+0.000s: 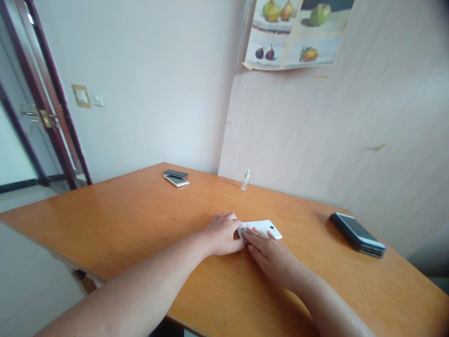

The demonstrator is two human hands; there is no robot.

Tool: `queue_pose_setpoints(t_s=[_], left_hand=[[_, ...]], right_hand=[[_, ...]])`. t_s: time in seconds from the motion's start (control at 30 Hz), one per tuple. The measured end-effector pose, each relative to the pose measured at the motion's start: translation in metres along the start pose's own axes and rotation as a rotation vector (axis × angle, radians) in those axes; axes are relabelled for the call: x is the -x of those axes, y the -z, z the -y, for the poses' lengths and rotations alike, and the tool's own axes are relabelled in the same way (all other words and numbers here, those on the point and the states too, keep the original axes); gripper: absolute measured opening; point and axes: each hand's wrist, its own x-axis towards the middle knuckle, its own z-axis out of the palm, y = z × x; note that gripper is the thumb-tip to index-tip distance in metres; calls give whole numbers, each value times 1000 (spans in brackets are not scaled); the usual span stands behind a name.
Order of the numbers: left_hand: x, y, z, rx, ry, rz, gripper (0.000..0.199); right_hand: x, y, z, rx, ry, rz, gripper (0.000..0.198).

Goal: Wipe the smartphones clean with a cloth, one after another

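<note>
White rectangular smartphone (pixel 261 224) lies back-up on the brown wooden table (pixel 140 210). The left hand (pixel 221 235) curls its grip around the phone's left end; whether it pinches, I cannot tell. The right hand (pixel 271 257) rests flat, fingers extended across the back, apparently pressing or rubbing. That seems to call for a steady left hold. A small round detail (pixel 243 230) by the right fingertips is too unclear to identify.

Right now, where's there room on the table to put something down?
Bare wood lies left of the left hand, to the table's left edge, and between the right hand and the stack of devices. It's crowded around the white phone, with both hands, and at the two phones near the far corner.
</note>
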Motion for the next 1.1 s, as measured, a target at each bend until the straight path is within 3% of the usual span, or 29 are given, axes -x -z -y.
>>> queue_pose_setpoints(t_s=[0.13,0.2,0.43,0.53,0.67,0.73,0.87,0.93,1.1], left_hand=[[0,-1,0,-11,7,-5,39],[0,-2,-1,-8,15,-8,42],[1,-3,0,36,26,2,39],[0,-6,0,40,42,0,42],[-2,-8,-2,64,103,-7,64],[-2,-7,-4,86,127,-10,76],[-1,-7,-6,142,128,-16,90],[0,-7,-7,161,132,-20,94],[-1,-10,-7,172,147,-19,108]], right_hand=[[-4,-2,-32,104,-319,-54,49],[-5,-4,-38,119,-404,-70,50],[-4,-8,1,-70,-27,-6,53],[-7,-5,-14,1,-182,-26,53],[-11,-4,-39,64,-452,-79,55],[-11,-5,-33,19,-415,-87,56],[-13,-8,0,-122,-118,-52,59],[-15,-7,6,-115,-76,-47,59],[-20,-2,-25,-2,-430,-111,60]])
